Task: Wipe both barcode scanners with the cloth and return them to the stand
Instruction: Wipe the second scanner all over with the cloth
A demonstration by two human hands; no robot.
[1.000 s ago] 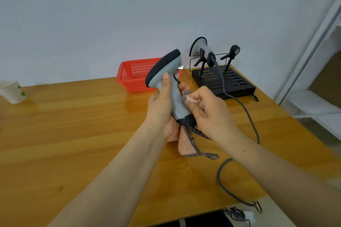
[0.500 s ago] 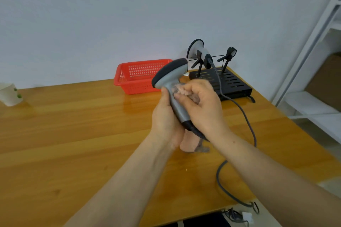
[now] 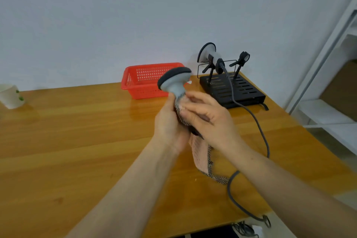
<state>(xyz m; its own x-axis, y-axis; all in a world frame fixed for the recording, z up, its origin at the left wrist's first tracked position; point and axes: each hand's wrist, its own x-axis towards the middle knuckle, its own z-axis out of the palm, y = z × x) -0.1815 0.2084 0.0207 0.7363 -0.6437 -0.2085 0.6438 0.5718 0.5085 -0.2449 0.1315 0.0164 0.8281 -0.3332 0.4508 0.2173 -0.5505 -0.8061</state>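
The left hand (image 3: 170,127) grips the handle of a grey scanner (image 3: 173,83) and holds it up above the surface (image 3: 77,131), with the head on top. The right hand (image 3: 209,120) holds the pink cloth (image 3: 201,152) against the handle, fingers curled over it. The loose end of the cloth hangs down under the hands. The other scanner (image 3: 206,54) sits on the black stand (image 3: 237,91) at the back right. Its cable (image 3: 259,129) runs off the front edge. A red basket (image 3: 141,83) is just left of the stand. A white cup (image 3: 10,96) stands far left.
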